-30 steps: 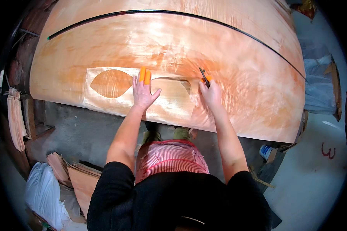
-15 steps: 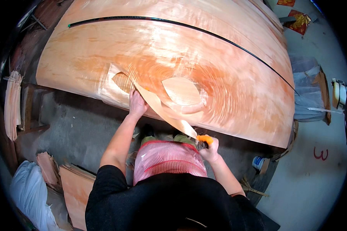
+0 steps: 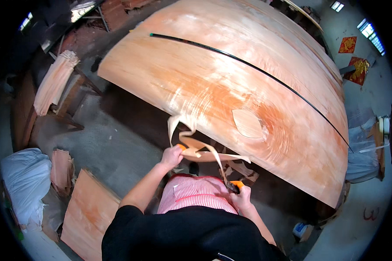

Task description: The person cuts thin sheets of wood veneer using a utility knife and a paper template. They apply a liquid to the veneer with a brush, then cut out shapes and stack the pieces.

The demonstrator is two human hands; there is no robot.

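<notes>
In front of my waist, my left hand (image 3: 172, 157) is closed on curled, torn strips of thin wood veneer (image 3: 211, 156), clear of the table's near edge. Orange covers one of its fingertips. My right hand (image 3: 241, 195), lower and to the right, is closed round a small dark tool (image 3: 233, 188) whose exact kind is too small to tell; orange also shows on this hand. A veneer strip runs down to that tool. Beyond my hands, a leaf-shaped veneer piece (image 3: 247, 123) lies on the large veneer sheet (image 3: 204, 82).
A long thin black rod (image 3: 248, 63) lies across the sheet. Veneer scraps (image 3: 244, 168) lie below the near edge. To the left are a veneer bundle (image 3: 55, 82), a white sack (image 3: 26, 180) and stacked sheets (image 3: 89, 213). A small tub (image 3: 301, 230) stands at lower right.
The veneer strip has come off the sheet's near edge and now hangs crumpled between my hands. My left hand has drawn back toward my body. The view has turned and shifted left.
</notes>
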